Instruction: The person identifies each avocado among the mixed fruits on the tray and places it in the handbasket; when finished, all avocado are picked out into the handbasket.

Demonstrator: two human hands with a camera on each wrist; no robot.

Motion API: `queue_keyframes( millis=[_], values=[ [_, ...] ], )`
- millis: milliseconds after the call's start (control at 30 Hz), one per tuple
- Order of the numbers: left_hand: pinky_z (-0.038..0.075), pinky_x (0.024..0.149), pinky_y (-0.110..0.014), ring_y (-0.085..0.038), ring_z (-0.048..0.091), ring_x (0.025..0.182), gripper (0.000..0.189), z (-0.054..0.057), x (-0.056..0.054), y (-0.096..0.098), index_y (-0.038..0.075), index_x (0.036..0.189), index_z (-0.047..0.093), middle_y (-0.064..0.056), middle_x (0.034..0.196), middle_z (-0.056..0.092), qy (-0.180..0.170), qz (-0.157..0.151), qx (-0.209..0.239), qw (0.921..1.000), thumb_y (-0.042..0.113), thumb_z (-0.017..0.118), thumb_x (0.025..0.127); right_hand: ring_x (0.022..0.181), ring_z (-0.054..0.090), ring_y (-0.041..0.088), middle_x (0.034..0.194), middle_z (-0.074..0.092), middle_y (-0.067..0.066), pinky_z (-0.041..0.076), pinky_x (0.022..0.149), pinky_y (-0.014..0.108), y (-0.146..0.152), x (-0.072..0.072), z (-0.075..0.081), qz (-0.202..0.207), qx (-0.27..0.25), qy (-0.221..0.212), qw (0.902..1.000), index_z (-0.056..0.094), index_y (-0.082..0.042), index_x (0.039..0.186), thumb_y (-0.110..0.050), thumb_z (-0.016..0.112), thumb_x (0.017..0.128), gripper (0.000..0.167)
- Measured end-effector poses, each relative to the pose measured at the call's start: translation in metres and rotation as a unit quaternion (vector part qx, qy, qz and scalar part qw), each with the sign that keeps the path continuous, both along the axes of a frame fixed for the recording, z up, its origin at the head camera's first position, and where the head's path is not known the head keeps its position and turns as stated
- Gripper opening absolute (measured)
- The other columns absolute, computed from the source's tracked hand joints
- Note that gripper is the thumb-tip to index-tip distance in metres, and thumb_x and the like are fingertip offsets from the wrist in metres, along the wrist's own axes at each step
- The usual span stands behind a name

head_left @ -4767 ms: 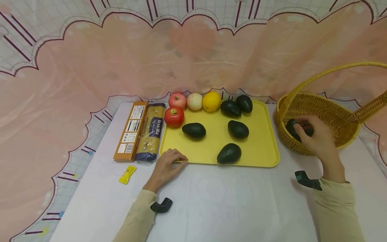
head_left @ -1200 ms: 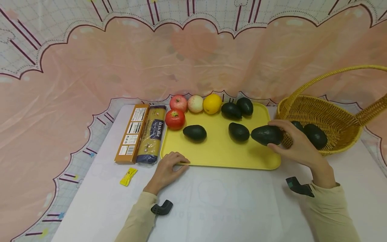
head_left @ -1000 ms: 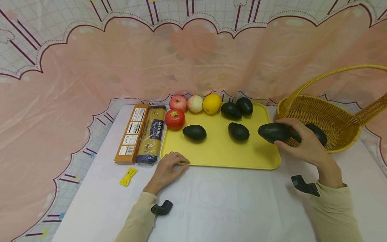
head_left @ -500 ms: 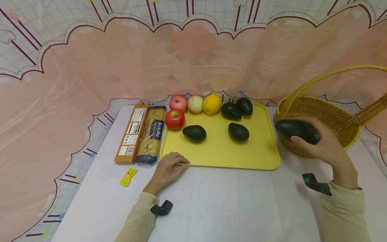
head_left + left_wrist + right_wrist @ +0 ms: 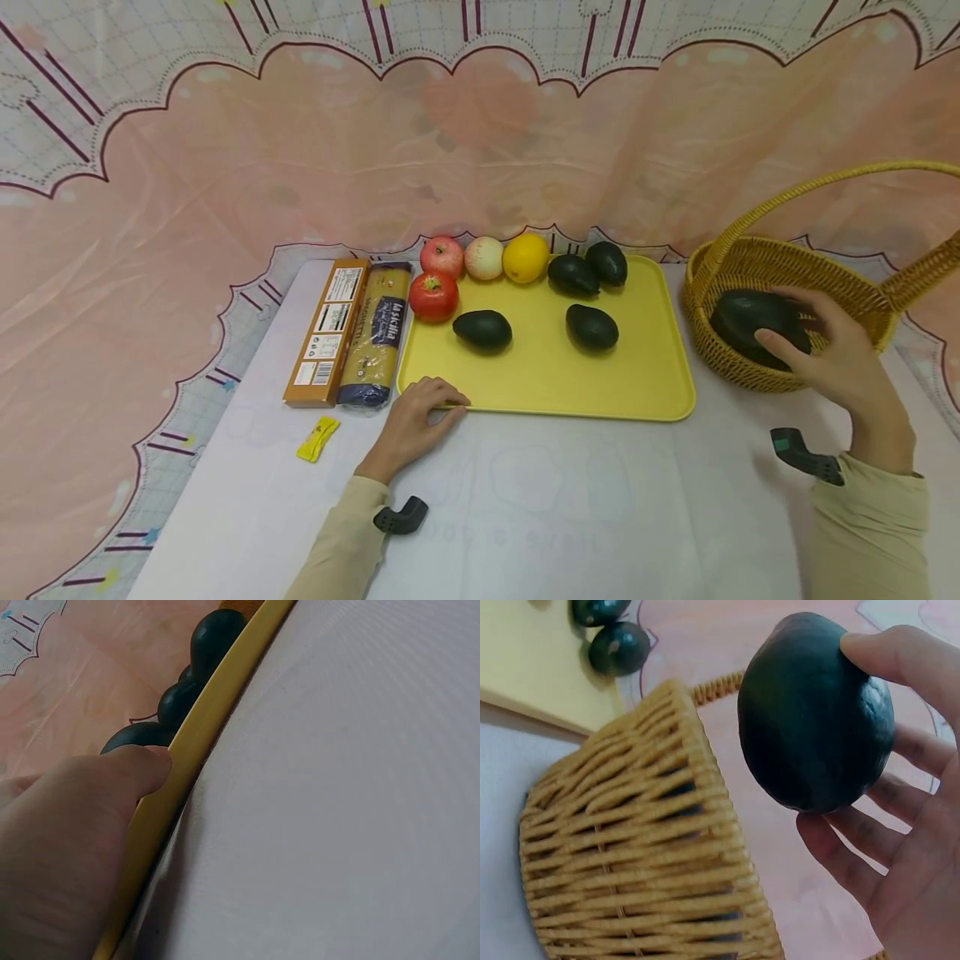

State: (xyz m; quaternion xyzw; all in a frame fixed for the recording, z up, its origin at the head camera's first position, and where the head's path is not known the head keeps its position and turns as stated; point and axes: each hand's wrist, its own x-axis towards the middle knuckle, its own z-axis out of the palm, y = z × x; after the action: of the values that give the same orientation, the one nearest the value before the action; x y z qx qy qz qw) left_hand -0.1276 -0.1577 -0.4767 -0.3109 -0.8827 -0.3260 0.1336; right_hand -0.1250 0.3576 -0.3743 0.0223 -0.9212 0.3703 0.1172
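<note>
At frame right, the right hand [image 5: 855, 354] grips a dark-green oval avocado [image 5: 753, 317] over the golden wicker basket [image 5: 738, 368] — likely placing, so lowering and release come next. Lower centre-left, the left hand [image 5: 412, 421] touches the yellow rectangular tray [image 5: 540, 383] — grip unclear.

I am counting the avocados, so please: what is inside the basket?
Part of at least one avocado shows; the held avocado and right hand hide whatever lies behind them.

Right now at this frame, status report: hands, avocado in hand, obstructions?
Right hand gripping avocado, held over basket. Left hand resting on near edge of yellow tray. Handle arches above basket; no other obstruction visible.
</note>
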Motion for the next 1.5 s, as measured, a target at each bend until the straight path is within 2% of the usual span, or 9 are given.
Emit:
queue_keyframes(
  millis=[267,500,700,867,1200,1367,1500],
  values=[
    [0.043,0.074,-0.027,-0.009,0.056,0.085,0.01,0.0,0.0,-0.001,0.023,0.095,0.071,0.009,0.091,0.066,-0.006,0.0,0.0,1.0,0.02,0.069,0.086,0.097,0.036,-0.015,0.115,0.037,-0.03,0.028,0.077,0.005,0.005,-0.002,-0.003,-0.017,-0.008,0.034,0.9992,0.045,-0.021,0.139,-0.019,0.072,0.083,0.063],
    [0.042,0.074,-0.027,-0.01,0.056,0.085,0.01,-0.002,0.0,-0.001,0.022,0.095,0.071,0.007,0.091,0.067,-0.002,-0.004,0.004,1.0,0.019,0.069,0.086,0.097,0.033,-0.017,0.12,0.04,-0.02,0.026,0.078,0.005,0.009,-0.004,-0.008,-0.058,0.0,0.056,0.9967,0.044,-0.019,0.14,-0.022,0.07,0.084,0.061],
    [0.043,0.075,-0.027,-0.009,0.056,0.085,0.009,-0.001,0.0,-0.001,0.023,0.096,0.071,0.008,0.092,0.067,-0.008,-0.005,0.006,0.9999,0.021,0.068,0.087,0.099,0.033,-0.016,0.118,0.038,-0.025,0.027,0.079,0.004,0.012,-0.005,-0.012,-0.079,-0.01,0.07,0.9944,0.046,-0.017,0.139,-0.021,0.069,0.084,0.059],
    [0.043,0.074,-0.027,-0.009,0.056,0.085,0.009,0.0,-0.001,0.0,0.022,0.096,0.071,0.008,0.092,0.067,-0.005,-0.006,0.006,1.0,0.02,0.069,0.087,0.093,0.036,-0.016,0.118,0.04,-0.025,0.029,0.077,0.006,0.017,-0.006,-0.013,-0.119,-0.016,0.08,0.9895,0.048,-0.017,0.137,-0.022,0.07,0.084,0.058],
    [0.043,0.075,-0.026,-0.007,0.056,0.086,0.01,-0.001,-0.001,0.0,0.023,0.096,0.071,0.01,0.092,0.066,-0.005,0.001,0.002,1.0,0.021,0.07,0.085,0.083,0.035,-0.013,0.11,0.04,-0.022,0.029,0.073,0.007,0.022,-0.006,-0.013,-0.217,-0.02,0.047,0.9749,0.048,-0.02,0.138,-0.025,0.068,0.083,0.059],
    [0.043,0.075,-0.026,-0.006,0.055,0.086,0.01,-0.001,0.0,0.0,0.024,0.095,0.071,0.011,0.092,0.066,-0.013,0.005,0.0,0.9999,0.021,0.07,0.086,0.081,0.033,-0.013,0.116,0.046,-0.009,0.029,0.072,0.01,0.024,-0.007,-0.014,-0.252,-0.017,0.02,0.9674,0.048,-0.021,0.138,-0.029,0.067,0.083,0.059],
    [0.044,0.075,-0.025,-0.005,0.055,0.087,0.009,-0.001,0.0,0.0,0.025,0.095,0.071,0.012,0.091,0.065,-0.018,0.008,-0.002,0.9998,0.021,0.069,0.086,0.079,0.032,-0.013,0.12,0.047,0.0,0.029,0.071,0.011,0.026,-0.009,-0.017,-0.263,-0.014,0.007,0.9647,0.047,-0.019,0.139,-0.031,0.067,0.084,0.06]
  ],
)
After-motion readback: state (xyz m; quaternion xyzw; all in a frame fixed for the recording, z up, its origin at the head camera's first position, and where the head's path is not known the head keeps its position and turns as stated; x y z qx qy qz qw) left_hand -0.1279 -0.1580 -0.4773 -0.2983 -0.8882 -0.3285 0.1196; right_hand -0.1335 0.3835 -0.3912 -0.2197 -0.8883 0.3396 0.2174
